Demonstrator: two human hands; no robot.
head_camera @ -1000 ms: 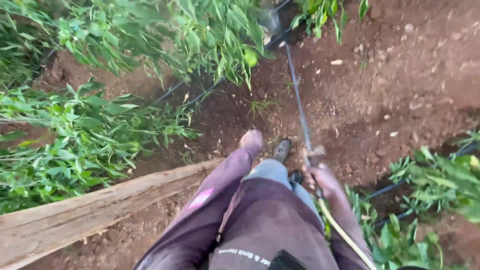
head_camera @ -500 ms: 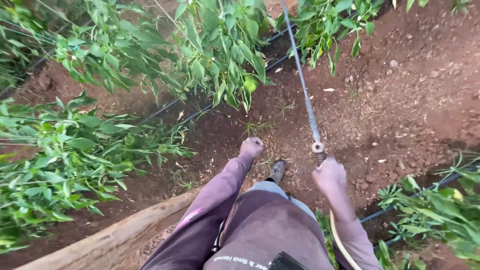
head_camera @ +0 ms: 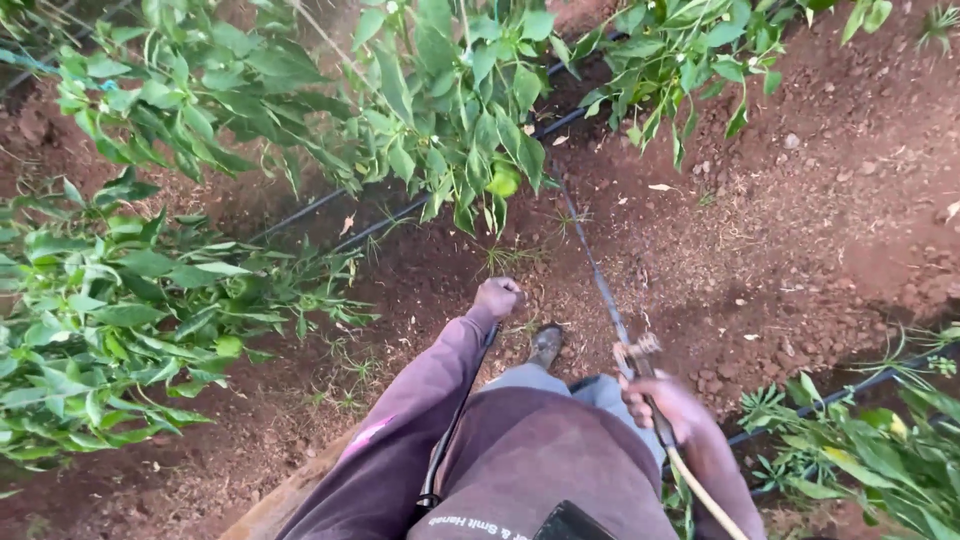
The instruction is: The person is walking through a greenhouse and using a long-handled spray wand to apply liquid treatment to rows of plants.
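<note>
right hand [head_camera: 668,405] still gripping the spray lance [head_camera: 600,285] at its handle, nearer the body than a moment ago, left hand [head_camera: 497,296] a closed fist holding nothing, lance stretching forward-left over the soil [head_camera: 800,230], tip toward the leafy plants [head_camera: 450,110]

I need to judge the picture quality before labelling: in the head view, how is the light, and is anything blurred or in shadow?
Head view: soft, even daylight with no glare; the green plants throw a dim shadow on the red soil beneath them; the thin wand in the right hand looks slightly smeared; the left hand and leaves are fairly sharp.
</note>
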